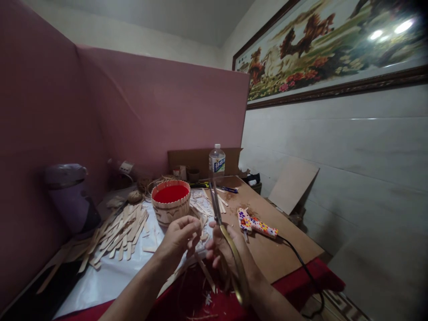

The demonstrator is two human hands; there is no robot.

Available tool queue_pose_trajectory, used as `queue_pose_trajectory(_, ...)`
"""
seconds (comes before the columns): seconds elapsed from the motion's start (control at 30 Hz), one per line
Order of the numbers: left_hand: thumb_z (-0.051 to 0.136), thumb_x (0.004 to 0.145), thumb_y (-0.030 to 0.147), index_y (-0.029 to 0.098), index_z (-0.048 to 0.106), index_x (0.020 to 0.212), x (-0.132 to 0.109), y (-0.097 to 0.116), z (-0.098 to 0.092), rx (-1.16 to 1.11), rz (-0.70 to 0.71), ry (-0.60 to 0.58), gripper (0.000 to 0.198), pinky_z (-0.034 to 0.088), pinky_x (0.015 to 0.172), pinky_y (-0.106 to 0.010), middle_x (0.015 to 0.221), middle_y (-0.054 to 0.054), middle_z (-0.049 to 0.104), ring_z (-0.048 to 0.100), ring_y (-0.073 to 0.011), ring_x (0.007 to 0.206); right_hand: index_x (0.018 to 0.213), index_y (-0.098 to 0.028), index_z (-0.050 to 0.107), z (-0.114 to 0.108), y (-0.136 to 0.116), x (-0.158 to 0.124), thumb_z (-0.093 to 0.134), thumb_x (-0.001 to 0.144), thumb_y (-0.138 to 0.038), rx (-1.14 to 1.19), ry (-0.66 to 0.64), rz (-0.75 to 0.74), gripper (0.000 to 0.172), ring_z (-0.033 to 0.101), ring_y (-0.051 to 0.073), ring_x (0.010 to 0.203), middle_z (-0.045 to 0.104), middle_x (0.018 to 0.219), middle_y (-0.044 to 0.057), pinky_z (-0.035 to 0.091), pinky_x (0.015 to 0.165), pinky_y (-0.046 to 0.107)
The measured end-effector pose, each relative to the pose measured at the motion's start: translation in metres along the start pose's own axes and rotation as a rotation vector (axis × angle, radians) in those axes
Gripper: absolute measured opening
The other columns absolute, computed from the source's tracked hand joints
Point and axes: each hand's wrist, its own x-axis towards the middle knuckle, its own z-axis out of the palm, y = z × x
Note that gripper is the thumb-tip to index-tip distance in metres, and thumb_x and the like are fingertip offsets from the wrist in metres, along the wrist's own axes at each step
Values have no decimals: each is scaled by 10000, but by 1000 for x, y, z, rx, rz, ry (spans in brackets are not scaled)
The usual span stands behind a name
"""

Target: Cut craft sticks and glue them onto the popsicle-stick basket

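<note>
My right hand [230, 249] holds a pair of scissors [218, 209] with gold-coloured handles, the dark blades pointing up and away from me. To its left, my left hand [182, 236] is closed in a pinch, thumb against fingers; whatever is between the fingertips is too small to make out. Just behind my left hand stands a round basket [171, 214] faced with upright wooden sticks, red inside, with a brown cord pattern around its side. Loose craft sticks [123, 229] lie in a heap to the left, on a white sheet [110, 276].
A flower-patterned glue gun [256, 224] lies on the brown board at right, its black cable [301, 263] running off the edge. A plastic bottle [217, 161] stands behind. Twine [135, 196] and a purple bin [68, 196] are at left. Red cloth [220, 307] with scraps lies in front.
</note>
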Motion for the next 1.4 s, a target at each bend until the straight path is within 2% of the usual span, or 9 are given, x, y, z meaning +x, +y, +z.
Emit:
queue_pose_trajectory(0.07, 620, 720, 298, 146, 517, 668, 1, 3, -3, 26, 57, -30, 190, 253, 284, -140, 572, 24, 546, 356, -28, 344, 857, -136, 508, -5, -2, -6, 544, 583, -749, -11, -112, 79, 671, 526, 92, 457, 557, 622, 5, 396, 379, 175)
queue_pose_trajectory(0.2, 573, 745, 259, 151, 492, 663, 2, 6, -8, 51, 121, -53, 158, 276, 287, -147, 583, 25, 546, 372, -33, 345, 872, -139, 513, -10, -4, -12, 526, 515, -800, -96, -184, 160, 752, 473, 72, 375, 540, 557, -18, 350, 329, 161)
queue_pose_trajectory(0.4, 586, 727, 268, 154, 476, 648, 1, 10, -8, 47, 118, -48, 177, 291, 279, -150, 549, 15, 547, 375, -44, 345, 719, -140, 500, -15, -5, -13, 461, 561, -814, -220, -330, 104, 694, 372, 43, 298, 479, 423, -45, 246, 290, 142)
queue_pose_trajectory(0.63, 575, 718, 239, 155, 469, 629, 1, 12, -5, 31, 108, -32, 162, 302, 273, -155, 530, 15, 556, 386, -48, 327, 753, -143, 513, -14, -2, -10, 489, 576, -787, -223, -328, 100, 668, 357, 37, 308, 473, 429, -54, 267, 296, 145)
queue_pose_trajectory(0.8, 553, 728, 236, 164, 447, 631, -1, 13, -5, 23, 100, -36, 161, 294, 261, -156, 511, 26, 553, 380, -50, 297, 772, -139, 526, -11, -7, -12, 522, 621, -702, -253, -305, 131, 583, 353, 35, 297, 475, 414, -59, 248, 288, 142)
queue_pose_trajectory(0.97, 552, 734, 254, 169, 438, 633, 0, 14, -6, 35, 101, -36, 175, 268, 250, -148, 494, 30, 550, 388, -54, 288, 757, -133, 532, -9, -12, -13, 518, 629, -698, -271, -295, 129, 580, 348, 29, 302, 480, 424, -59, 252, 295, 140)
queue_pose_trajectory(1.1, 558, 724, 254, 169, 436, 627, 0, 16, -6, 43, 85, -29, 178, 264, 250, -148, 481, 29, 546, 382, -53, 281, 785, -135, 527, -11, -4, -10, 514, 609, -731, -259, -310, 119, 622, 353, 29, 305, 497, 451, -49, 258, 293, 142)
queue_pose_trajectory(1.27, 554, 722, 246, 168, 436, 615, 0, 16, -6, 44, 92, -22, 177, 261, 244, -150, 482, 32, 541, 373, -51, 272, 741, -145, 500, -16, 10, -4, 447, 677, -737, -292, -345, 66, 598, 359, 35, 327, 487, 468, -45, 276, 305, 142)
queue_pose_trajectory(1.4, 554, 720, 241, 166, 449, 620, 2, 17, -2, 51, 97, -2, 164, 258, 239, -147, 471, 34, 537, 379, -54, 271, 822, -157, 504, -16, 5, -7, 514, 642, -728, -294, -355, 61, 598, 383, 49, 374, 471, 508, -55, 298, 338, 149)
